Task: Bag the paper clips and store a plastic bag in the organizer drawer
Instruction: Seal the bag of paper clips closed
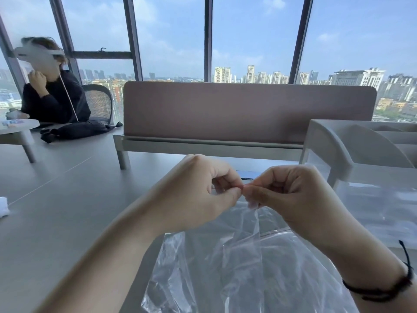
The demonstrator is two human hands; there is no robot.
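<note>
A clear plastic bag (239, 263) is hanging over the grey tabletop (67, 211), its top edge lifted. The left hand (198, 195) and right hand (291, 190) are meeting above it, fingers (234, 193) pinching the bag's rim. Rubbing the two film layers apart should open the mouth cleanly. No paper clips are showing. The white organizer (338, 145) is waiting beyond, to the right.

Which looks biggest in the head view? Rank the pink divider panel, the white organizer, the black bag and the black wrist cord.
1. Pink divider panel.
2. White organizer, cut off at the frame's edge, so unsure.
3. Black bag.
4. Black wrist cord, though nearest the camera.
</note>
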